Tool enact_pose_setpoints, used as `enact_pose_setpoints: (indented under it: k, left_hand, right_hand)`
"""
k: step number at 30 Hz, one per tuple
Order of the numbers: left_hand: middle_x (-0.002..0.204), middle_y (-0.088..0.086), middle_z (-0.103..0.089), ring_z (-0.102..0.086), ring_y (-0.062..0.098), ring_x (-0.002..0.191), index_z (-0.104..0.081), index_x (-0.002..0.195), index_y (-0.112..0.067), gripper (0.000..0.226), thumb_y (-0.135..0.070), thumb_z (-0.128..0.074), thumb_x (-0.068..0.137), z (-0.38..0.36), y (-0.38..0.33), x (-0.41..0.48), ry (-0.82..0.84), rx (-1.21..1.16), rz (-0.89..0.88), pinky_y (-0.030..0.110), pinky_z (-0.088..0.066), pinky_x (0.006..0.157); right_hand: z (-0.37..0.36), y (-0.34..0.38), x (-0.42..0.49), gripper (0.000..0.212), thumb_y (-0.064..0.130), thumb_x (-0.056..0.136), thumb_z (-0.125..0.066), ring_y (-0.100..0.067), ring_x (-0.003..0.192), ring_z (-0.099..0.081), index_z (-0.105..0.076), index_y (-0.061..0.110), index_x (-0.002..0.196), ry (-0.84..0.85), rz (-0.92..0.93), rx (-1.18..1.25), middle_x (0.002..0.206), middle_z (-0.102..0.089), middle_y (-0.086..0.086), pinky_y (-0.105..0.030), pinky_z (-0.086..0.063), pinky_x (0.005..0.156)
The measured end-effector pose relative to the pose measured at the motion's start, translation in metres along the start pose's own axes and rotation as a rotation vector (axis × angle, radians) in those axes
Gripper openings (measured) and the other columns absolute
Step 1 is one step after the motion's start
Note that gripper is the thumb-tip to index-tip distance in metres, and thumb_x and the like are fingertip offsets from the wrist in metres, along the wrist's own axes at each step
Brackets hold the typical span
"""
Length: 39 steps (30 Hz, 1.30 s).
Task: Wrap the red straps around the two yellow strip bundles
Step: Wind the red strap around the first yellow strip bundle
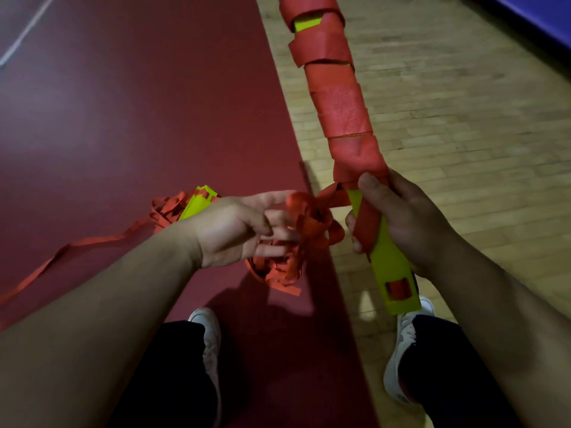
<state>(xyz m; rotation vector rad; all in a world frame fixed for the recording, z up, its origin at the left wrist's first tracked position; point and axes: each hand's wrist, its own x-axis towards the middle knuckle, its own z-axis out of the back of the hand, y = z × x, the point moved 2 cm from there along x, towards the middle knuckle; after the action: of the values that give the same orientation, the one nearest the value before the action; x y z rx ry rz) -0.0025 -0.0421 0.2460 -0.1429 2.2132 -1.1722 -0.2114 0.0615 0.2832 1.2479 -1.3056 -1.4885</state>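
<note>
- Right hand [401, 223] grips yellow bundle [389, 264] at its bare near end; long axis points away from person, far part wrapped.
- Left hand [234, 230] fingers [276, 234] curled round loose red strap [309, 223] beside it.

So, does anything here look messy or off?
Yes: the wide red strap spirals unevenly round the held long yellow strip bundle, leaving a bare yellow gap near the top. On the maroon floor, a loose red strap lies tangled.
</note>
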Motion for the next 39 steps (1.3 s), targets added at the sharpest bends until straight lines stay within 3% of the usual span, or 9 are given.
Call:
enact_pose_setpoints:
  k: [5,8,10,14,19,23,29,34,39]
  left_hand:
    - [0.095,-0.002,-0.059,-0.061,0.014,0.075,-0.053,0.108,-0.03,0.039,0.003,-0.065,0.09,0.023,0.015,0.018,-0.543,0.862,-0.307,0.032,-0.051,0.069]
    - [0.117,-0.001,-0.058,-0.058,0.009,0.103,-0.047,0.127,-0.035,0.058,-0.008,-0.075,0.084,0.009,0.019,0.023,-0.331,0.787,-0.341,0.028,-0.052,0.089]
    - [0.112,0.004,-0.067,-0.059,0.007,0.102,-0.061,0.118,-0.023,0.038,-0.003,-0.072,0.087,-0.008,0.02,0.028,-0.205,0.735,-0.317,0.032,-0.051,0.095]
    - [0.079,0.006,-0.067,-0.061,0.022,0.079,-0.063,0.083,-0.016,0.019,0.001,-0.069,0.087,-0.021,0.019,0.032,-0.159,0.513,-0.33,0.04,-0.049,0.076]
    - [0.081,0.018,-0.06,-0.055,0.027,0.072,-0.055,0.101,0.01,0.038,-0.025,-0.061,0.087,-0.025,0.017,0.026,-0.154,0.423,-0.321,0.03,-0.047,0.059]
    - [0.065,0.016,-0.06,-0.055,0.019,0.054,-0.063,0.073,-0.008,0.028,-0.016,-0.051,0.097,-0.022,0.01,0.023,-0.225,0.489,-0.28,0.027,-0.043,0.056]
    - [0.081,0.029,-0.058,-0.055,0.028,0.077,-0.064,0.089,-0.015,0.013,-0.016,-0.058,0.078,-0.016,0.018,0.026,-0.117,0.704,-0.089,0.062,-0.048,0.068]
    - [0.073,0.004,-0.065,-0.062,0.025,0.07,-0.059,0.073,-0.022,0.027,0.004,-0.059,0.083,-0.01,0.022,0.029,-0.348,0.95,-0.052,0.041,-0.053,0.069]
    - [0.063,0.006,-0.061,-0.052,0.017,0.059,-0.063,0.073,-0.011,0.02,-0.006,-0.063,0.092,-0.006,0.025,0.027,-0.501,0.466,-0.1,0.025,-0.043,0.058]
  right_hand:
    - [0.004,0.008,-0.002,0.045,0.048,0.085,-0.061,-0.034,0.055,-0.058,-0.061,0.012,0.112,0.026,-0.029,0.039,0.074,-0.06,-0.023,-0.039,-0.051,0.053]
    - [0.002,0.01,-0.004,0.041,0.047,0.085,-0.06,-0.034,0.055,-0.057,-0.063,0.014,0.109,0.064,-0.059,0.069,0.073,-0.059,-0.026,-0.039,-0.05,0.056]
    - [-0.001,0.011,-0.006,0.032,0.047,0.085,-0.06,-0.034,0.056,-0.056,-0.069,0.02,0.1,0.092,-0.07,0.075,0.071,-0.059,-0.025,-0.041,-0.049,0.057]
    - [0.003,0.01,-0.007,0.036,0.05,0.089,-0.065,-0.038,0.06,-0.056,-0.067,0.018,0.104,0.073,-0.089,0.034,0.075,-0.064,-0.025,-0.043,-0.05,0.057]
    - [0.01,0.01,-0.009,0.044,0.049,0.085,-0.064,-0.037,0.058,-0.058,-0.064,0.016,0.114,0.063,-0.084,-0.019,0.092,-0.064,-0.035,-0.036,-0.051,0.049]
    - [0.014,0.008,-0.006,0.04,0.053,0.086,-0.065,-0.038,0.057,-0.059,-0.064,0.019,0.107,0.04,-0.071,-0.004,0.077,-0.064,-0.025,-0.041,-0.051,0.055]
    - [0.011,0.007,-0.007,0.034,0.049,0.088,-0.061,-0.037,0.056,-0.058,-0.063,0.018,0.101,0.047,-0.045,0.016,0.071,-0.063,-0.022,-0.043,-0.049,0.058]
    - [-0.004,0.002,-0.012,0.025,0.052,0.084,-0.069,-0.031,0.054,-0.062,-0.069,0.03,0.096,0.109,-0.04,-0.039,0.07,-0.065,-0.013,-0.037,-0.051,0.055]
    - [-0.006,-0.003,-0.009,0.028,0.057,0.081,-0.067,-0.024,0.062,-0.065,-0.069,0.036,0.1,0.097,-0.03,-0.112,0.075,-0.067,-0.007,-0.042,-0.052,0.066]
